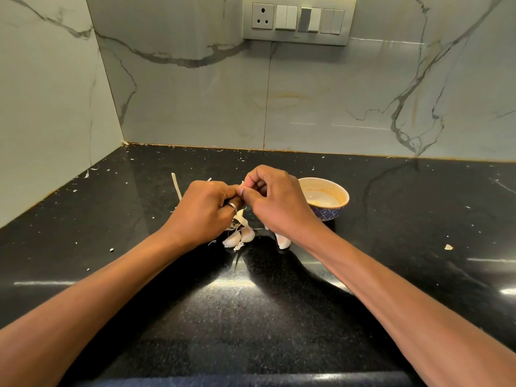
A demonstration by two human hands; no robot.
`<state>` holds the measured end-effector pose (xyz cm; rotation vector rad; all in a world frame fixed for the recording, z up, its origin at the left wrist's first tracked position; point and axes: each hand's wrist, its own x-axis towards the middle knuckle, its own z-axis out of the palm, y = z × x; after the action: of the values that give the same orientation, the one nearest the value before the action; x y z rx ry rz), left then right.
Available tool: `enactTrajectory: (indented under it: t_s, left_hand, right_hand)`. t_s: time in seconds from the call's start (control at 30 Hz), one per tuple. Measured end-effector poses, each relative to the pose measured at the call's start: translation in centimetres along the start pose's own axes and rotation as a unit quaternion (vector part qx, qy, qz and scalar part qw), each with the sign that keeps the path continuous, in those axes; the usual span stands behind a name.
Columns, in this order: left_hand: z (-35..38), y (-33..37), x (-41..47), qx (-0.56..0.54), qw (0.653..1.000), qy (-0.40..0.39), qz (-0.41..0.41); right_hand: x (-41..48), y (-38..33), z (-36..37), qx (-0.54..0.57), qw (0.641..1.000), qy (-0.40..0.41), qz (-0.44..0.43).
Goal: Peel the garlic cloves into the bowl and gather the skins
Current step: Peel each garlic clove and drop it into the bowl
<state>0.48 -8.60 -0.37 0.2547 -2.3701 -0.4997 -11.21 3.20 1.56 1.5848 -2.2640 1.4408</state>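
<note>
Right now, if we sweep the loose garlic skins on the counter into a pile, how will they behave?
The skins look thin and curled, so probably floppy and very light; a fast sweep may scatter them. Bits of them already lie all over the counter, which suggests they drift easily. The counter is glossy, so they should slide rather than snag.

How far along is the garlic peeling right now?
Done: little; no peeled clove shows in the bowl. In hand: left hand and right hand pinch one clove. Left: cloves on the counter, scattered skins ungathered.
</note>
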Motion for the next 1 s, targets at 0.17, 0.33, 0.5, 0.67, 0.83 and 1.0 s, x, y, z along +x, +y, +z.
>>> enactTrajectory:
  t_s: [0.17, 0.33, 0.5, 0.67, 0.83, 1.0]
  left_hand:
    - [-0.1, 0.4, 0.2, -0.017, 0.998, -0.008, -0.057]
    - [-0.3, 0.8, 0.3, -0.099, 0.986, -0.001, -0.134]
    - [-0.7, 1.1, 0.5, -0.223, 0.955, -0.026, -0.194]
    - [-1.4, 1.7, 0.7, -0.354, 0.903, -0.092, -0.227]
    - [-1.8, 1.9, 0.8, -0.407, 0.868, -0.099, -0.268]
    - [-1.7, 1.4, 0.9, -0.369, 0.883, -0.081, -0.277]
  right_hand:
    - [0.2, 0.1, -0.1, -0.009, 1.0, -0.004, -0.012]
    - [0.2, 0.3, -0.3, -0.019, 0.999, -0.011, -0.023]
    - [0.4, 0.8, -0.7, -0.027, 1.0, -0.012, -0.007]
    - [0.8, 0.8, -1.2, -0.031, 0.999, -0.01, -0.009]
    - [0.8, 0.9, -1.5, -0.066, 0.996, -0.018, -0.06]
    - [0.7, 1.2, -1.2, -0.102, 0.985, -0.011, -0.136]
